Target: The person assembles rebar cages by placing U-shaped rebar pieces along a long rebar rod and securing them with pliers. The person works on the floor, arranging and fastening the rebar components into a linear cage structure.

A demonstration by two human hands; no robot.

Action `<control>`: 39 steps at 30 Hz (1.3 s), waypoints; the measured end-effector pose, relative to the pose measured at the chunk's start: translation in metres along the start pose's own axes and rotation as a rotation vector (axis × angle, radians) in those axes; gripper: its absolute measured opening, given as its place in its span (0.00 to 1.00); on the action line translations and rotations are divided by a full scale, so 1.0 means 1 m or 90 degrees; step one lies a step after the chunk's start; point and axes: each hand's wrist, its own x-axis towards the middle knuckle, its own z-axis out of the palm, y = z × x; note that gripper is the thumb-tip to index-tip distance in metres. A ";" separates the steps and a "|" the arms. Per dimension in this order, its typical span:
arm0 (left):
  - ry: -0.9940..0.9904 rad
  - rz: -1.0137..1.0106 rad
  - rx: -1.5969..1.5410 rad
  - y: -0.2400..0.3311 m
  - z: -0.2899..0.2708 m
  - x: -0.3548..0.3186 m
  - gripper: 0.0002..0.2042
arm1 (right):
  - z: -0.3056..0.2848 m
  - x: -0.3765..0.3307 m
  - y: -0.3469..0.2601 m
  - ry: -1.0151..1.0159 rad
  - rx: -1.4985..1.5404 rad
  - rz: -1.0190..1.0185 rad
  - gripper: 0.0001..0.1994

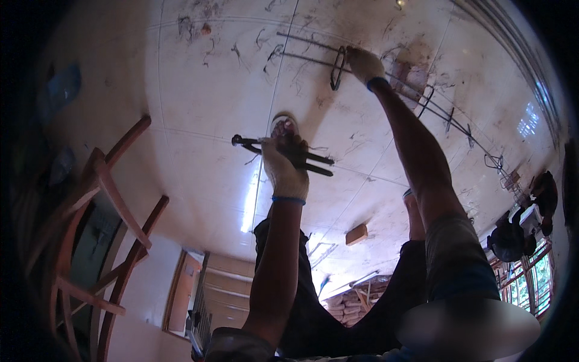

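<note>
My left hand (284, 175), in a white knit glove with a blue cuff, is closed around dark metal pincers (247, 143). Their jaws point left and two handles stick out to the right. Thin wire ends show beside the fingers. Farther off, my gloved right hand (365, 65) has its fingers closed at a bent steel stirrup (335, 73), which loops around two long thin rebars (310, 59). More stirrups (426, 101) sit along the bars to the right. My foot (284, 125) shows just beyond the left hand.
Bits of tie wire (236, 55) litter the pale tiled floor. Bricks (416, 75) lie by the bars, with a single brick (356, 234) nearer me. A wooden frame (123, 241) stands left. Long rods (512, 36) run along the far right; another person (512, 238) is at right.
</note>
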 end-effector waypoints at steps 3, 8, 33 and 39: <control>-0.014 0.013 0.044 0.004 0.003 -0.006 0.17 | 0.009 -0.002 -0.003 0.051 0.000 -0.024 0.20; -0.131 -0.022 0.063 -0.010 -0.006 0.002 0.20 | -0.024 -0.042 0.005 0.183 0.090 0.106 0.15; -0.081 -0.184 0.740 -0.112 0.016 -0.330 0.22 | -0.199 -0.747 0.138 0.093 0.795 0.326 0.15; -0.207 0.018 1.026 -0.186 0.104 -0.442 0.21 | -0.188 -0.872 0.250 0.236 0.712 0.418 0.17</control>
